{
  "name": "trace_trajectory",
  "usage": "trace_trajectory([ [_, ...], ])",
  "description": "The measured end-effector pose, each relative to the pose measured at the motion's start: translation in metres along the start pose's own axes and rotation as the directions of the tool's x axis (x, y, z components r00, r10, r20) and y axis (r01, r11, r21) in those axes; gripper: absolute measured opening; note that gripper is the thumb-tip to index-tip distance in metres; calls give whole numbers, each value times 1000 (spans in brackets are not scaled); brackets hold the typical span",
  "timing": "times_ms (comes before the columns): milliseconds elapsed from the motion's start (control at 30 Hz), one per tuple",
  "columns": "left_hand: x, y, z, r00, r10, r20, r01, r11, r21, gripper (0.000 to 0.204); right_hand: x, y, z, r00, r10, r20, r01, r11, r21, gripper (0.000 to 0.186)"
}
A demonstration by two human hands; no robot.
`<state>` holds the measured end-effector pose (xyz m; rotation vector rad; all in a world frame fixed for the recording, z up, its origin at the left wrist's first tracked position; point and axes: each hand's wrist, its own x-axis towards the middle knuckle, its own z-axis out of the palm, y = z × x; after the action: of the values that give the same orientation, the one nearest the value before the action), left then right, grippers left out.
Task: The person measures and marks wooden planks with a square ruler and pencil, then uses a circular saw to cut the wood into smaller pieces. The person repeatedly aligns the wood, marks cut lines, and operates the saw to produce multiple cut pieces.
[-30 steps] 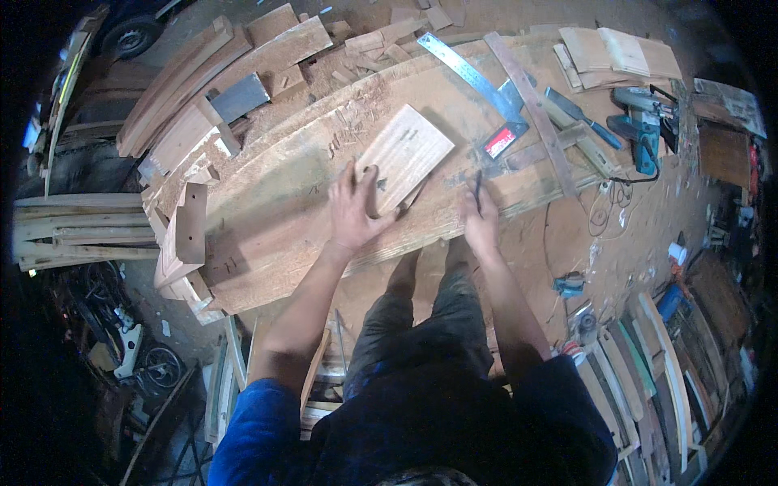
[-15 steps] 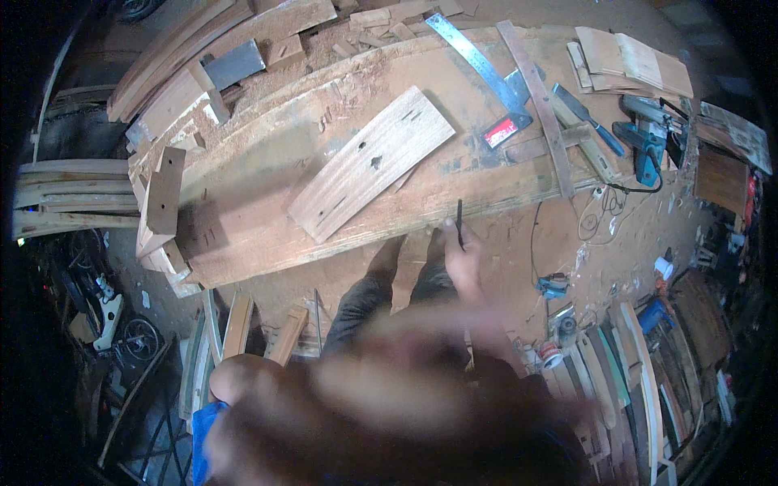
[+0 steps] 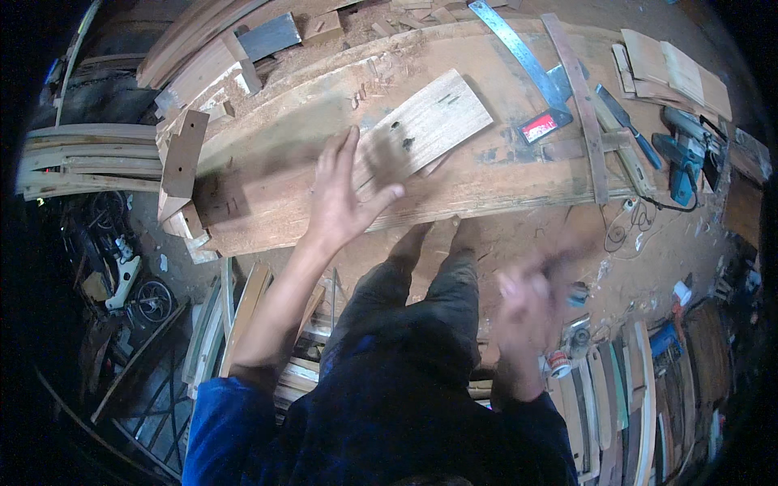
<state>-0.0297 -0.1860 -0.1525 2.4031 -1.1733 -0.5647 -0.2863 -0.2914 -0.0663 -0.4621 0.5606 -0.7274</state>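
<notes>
Left hand [image 3: 336, 194] back at the board [image 3: 433, 121], fingers spread, right hand [image 3: 531, 304] now blurred — grip unclear

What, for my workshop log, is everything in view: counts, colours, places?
Workbench: 1, dusty tan, centre
Dark-marked board: 1, light brown, on bench
Carpenter's square: 1, silver, bench's upper right
Wooden strip: 1, reddish brown, beside square
Blue-handled tool: 1, right of strip
Power tool: 1, teal, bench's right end
Thin boards: several, pale, upper right
Two-holed wood piece: 1, brown, bench's left end
Timbers: several, brown, upper left
Planks: several, pale brown, left side
Spoked wheel: 1 clear, dark, lower left
Long boards: many, mostly brown, lower right
Shirt: 1, dark blue, bottom
Left hand: 1, bare, at board's left end
Right hand: 1, bare, blurred, lower right
</notes>
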Motion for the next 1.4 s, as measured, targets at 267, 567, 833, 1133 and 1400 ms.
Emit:
trace_trajectory([
  [267,17,-57,71,980,-41,197,7,985,170,129,-19,-82,43,819,-180,545,17,957,290,49],
  [567,7,-53,100,991,135,20,-136,990,39,118,8,-114,66,733,-248,634,241,965,99,51],
  [833,11,-44,105,987,162,18,-163,981,105,117,33,-139,90,612,-285,738,489,869,-70,54],
  [1133,9,-44,112,987,159,-31,-155,983,102,116,63,-150,88,635,-314,706,715,586,-382,58],
  [1400,13,-29,103,992,125,16,-126,989,81,109,140,-81,-151,871,-429,238,-74,-594,-801,65],
])
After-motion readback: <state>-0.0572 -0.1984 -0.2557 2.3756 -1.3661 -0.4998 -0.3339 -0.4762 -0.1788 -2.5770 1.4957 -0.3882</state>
